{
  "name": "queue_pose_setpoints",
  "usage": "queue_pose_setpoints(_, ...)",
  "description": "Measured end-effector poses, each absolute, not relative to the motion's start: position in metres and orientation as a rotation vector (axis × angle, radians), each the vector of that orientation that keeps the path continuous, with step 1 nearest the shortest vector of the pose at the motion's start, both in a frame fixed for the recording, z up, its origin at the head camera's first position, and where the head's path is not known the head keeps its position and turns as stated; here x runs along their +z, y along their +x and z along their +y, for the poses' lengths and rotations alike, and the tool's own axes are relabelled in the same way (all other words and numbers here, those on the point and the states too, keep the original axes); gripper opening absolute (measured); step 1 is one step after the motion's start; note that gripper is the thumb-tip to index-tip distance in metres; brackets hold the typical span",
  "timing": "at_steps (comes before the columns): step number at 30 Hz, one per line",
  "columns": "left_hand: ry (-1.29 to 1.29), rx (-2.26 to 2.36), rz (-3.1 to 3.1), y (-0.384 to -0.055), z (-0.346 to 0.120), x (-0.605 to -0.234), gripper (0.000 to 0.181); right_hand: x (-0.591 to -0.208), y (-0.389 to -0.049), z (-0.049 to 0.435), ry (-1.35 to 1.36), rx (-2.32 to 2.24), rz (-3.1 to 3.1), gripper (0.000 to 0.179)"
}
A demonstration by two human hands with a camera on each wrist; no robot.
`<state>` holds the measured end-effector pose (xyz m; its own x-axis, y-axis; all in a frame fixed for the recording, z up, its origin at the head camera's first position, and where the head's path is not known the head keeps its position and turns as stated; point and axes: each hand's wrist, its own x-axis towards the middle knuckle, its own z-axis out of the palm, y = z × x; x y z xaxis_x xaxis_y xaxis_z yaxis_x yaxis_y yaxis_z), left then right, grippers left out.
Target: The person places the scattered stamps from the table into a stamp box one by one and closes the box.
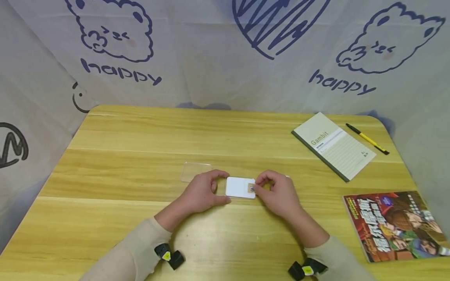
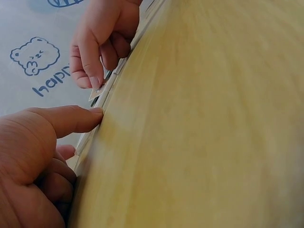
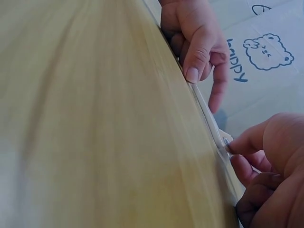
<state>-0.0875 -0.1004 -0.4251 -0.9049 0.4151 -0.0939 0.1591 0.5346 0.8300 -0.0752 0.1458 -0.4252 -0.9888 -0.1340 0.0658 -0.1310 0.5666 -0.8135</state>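
Near the middle of the table lies a flat, shallow clear plastic case (image 1: 225, 190) with a white card (image 1: 236, 187) in it. My left hand (image 1: 201, 193) holds the case at its left end, thumb on the near edge and forefinger on the far edge. At the right end, my right hand (image 1: 281, 195) pinches a small tan paper piece (image 1: 250, 188) with a dark mark on it. In the right wrist view that piece (image 3: 227, 137) sticks up a little from the case. A clear plastic lid (image 1: 194, 170) lies behind my left hand.
A Gambit notebook (image 1: 332, 146) and a yellow-and-black pen (image 1: 367, 138) lie at the back right of the wooden table (image 1: 140, 140). A colourful comic book (image 1: 397, 226) lies at the right edge. A white cloth with drawings (image 1: 197, 58) hangs behind the table.
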Motion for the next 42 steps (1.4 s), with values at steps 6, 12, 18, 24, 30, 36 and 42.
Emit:
queue_pose_setpoints(6,0.494,1.311,2.496,-0.087,-0.101,-0.426,0.059,-0.424,-0.076,0.142,-0.207,-1.376,2.825,0.013)
queue_pose_setpoints(12,0.512,1.306,2.499,-0.088,-0.101,-0.426,0.058,-0.422,-0.076,0.14,-0.181,-1.352,2.843,0.015)
queue_pose_setpoints(18,0.534,1.309,2.494,-0.088,-0.101,-0.426,0.057,-0.423,-0.077,0.14,-0.177,-1.343,2.852,0.017)
queue_pose_setpoints(24,0.53,1.308,2.494,-0.088,-0.101,-0.427,0.057,-0.425,-0.076,0.14,-0.177,-1.348,2.864,0.018)
queue_pose_setpoints(30,0.519,1.307,2.49,-0.087,-0.101,-0.426,0.056,-0.423,-0.071,0.143,-0.155,-1.41,2.79,0.023)
queue_pose_setpoints(36,0.517,1.317,2.489,-0.087,-0.101,-0.426,0.056,-0.424,-0.068,0.149,-0.243,-1.427,2.725,0.033)
queue_pose_setpoints(42,0.513,1.31,2.492,-0.087,-0.101,-0.427,0.056,-0.426,-0.069,0.151,-0.253,-1.437,2.71,0.034)
